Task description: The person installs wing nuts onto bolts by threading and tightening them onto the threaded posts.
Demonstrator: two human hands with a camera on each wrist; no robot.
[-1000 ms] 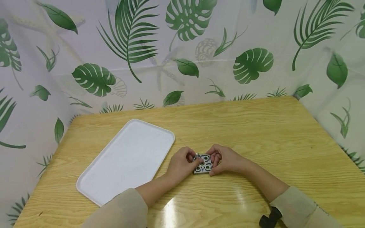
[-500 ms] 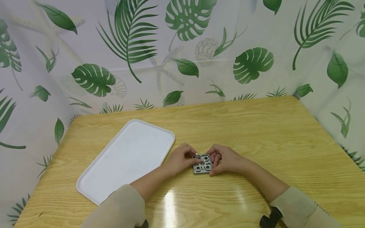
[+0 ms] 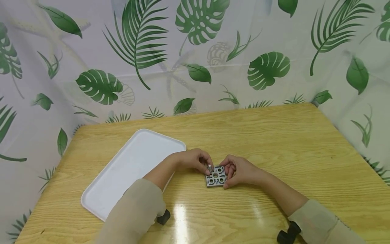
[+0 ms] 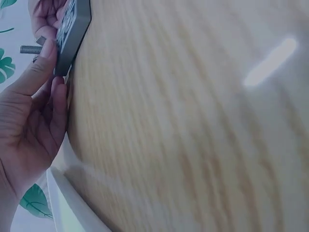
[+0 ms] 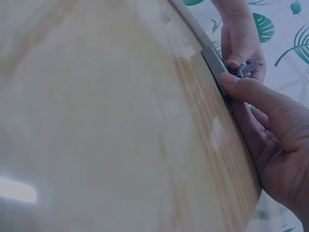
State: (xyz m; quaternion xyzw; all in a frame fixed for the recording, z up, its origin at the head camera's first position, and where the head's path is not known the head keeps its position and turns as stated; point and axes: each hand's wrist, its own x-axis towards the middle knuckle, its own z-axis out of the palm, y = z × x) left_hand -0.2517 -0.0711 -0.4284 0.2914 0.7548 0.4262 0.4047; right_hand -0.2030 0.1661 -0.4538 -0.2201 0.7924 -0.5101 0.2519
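A square grey metal plate [image 3: 216, 180] with several round holes lies flat, low over the table. My right hand [image 3: 242, 171] grips its right edge, thumb at the near corner and fingers at the far side. At the plate's far left corner a threaded bolt [image 4: 30, 49] stands up, with what looks like a wing nut [image 5: 247, 69] low on it. My left hand [image 3: 195, 160] pinches this wing nut between thumb and fingers; the left wrist view shows the thumb [image 4: 47, 50] against it. The fingers partly hide the nut.
A white rectangular tray [image 3: 134, 166] lies on the wooden table [image 3: 274, 135], just left of the plate and partly under my left forearm. Leaf-patterned cloth [image 3: 170, 61] hangs behind the table and along its sides.
My left hand and forearm have swung up and to the left, the wrist turning around the bolt. The thumb has drawn back from the plate's middle. My right hand stays on the plate.
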